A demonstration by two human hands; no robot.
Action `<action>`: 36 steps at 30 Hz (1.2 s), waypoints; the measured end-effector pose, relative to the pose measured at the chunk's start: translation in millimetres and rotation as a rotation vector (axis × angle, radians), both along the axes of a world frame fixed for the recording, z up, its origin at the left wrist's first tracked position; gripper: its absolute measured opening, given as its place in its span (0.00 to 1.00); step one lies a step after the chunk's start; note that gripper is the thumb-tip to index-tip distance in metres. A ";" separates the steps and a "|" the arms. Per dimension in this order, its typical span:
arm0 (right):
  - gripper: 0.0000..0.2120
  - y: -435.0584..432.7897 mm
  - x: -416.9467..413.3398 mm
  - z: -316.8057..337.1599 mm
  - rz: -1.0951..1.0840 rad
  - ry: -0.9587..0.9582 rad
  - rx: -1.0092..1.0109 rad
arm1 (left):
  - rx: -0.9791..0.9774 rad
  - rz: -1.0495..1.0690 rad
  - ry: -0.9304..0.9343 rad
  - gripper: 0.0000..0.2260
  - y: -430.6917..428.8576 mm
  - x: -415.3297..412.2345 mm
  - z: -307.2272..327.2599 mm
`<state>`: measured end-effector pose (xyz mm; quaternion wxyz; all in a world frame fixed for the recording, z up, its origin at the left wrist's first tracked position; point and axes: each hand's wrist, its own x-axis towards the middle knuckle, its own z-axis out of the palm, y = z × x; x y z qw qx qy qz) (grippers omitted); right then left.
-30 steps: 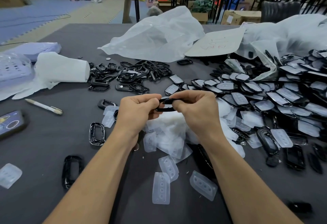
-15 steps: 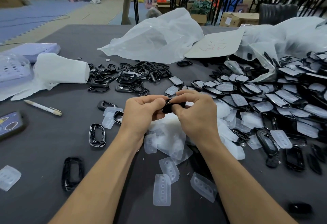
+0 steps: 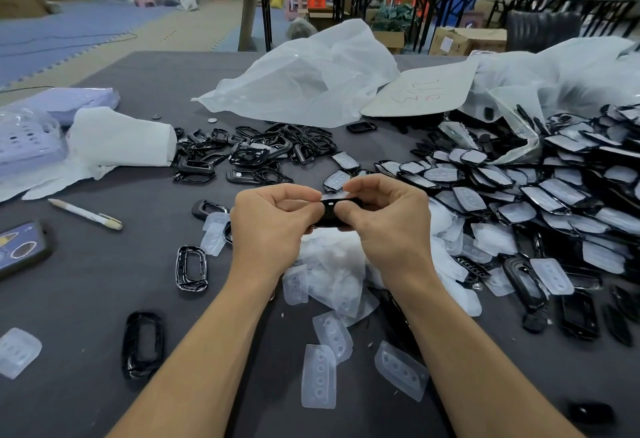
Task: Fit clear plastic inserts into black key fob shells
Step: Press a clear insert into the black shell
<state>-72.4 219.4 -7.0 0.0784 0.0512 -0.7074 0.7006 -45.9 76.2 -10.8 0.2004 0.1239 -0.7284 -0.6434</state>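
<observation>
Both hands are pinching one black key fob shell (image 3: pixel 330 217): left hand (image 3: pixel 273 219) on its left end, right hand (image 3: pixel 384 223) on the right. They hold it up off the counter (image 3: pixel 86 299), right over a heap of clear inserts (image 3: pixel 332 264). The shell's glossy, seen edge-on, with a small pale spot on top. The right side's packed with filled shells (image 3: pixel 554 195), and a tangle of empty shells (image 3: pixel 256 153) sits farther left. Most bare counter is near left, around one loose shell (image 3: pixel 142 344) and a pen (image 3: pixel 85 214).
</observation>
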 end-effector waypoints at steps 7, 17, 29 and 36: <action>0.10 -1.2 0.7 -0.2 -0.022 -0.028 0.000 | -0.072 0.004 0.023 0.11 4.9 2.4 -1.8; 0.09 -4.6 4.4 2.5 0.099 -0.047 0.040 | 0.063 0.078 0.070 0.13 4.8 -1.0 -2.1; 0.09 -4.3 1.9 -4.2 0.104 -0.057 0.108 | 0.002 -0.040 0.034 0.19 7.7 -1.0 -2.2; 0.13 -10.3 -3.3 -7.3 0.115 -0.092 0.065 | -0.021 0.061 -0.020 0.11 9.9 -0.7 -8.2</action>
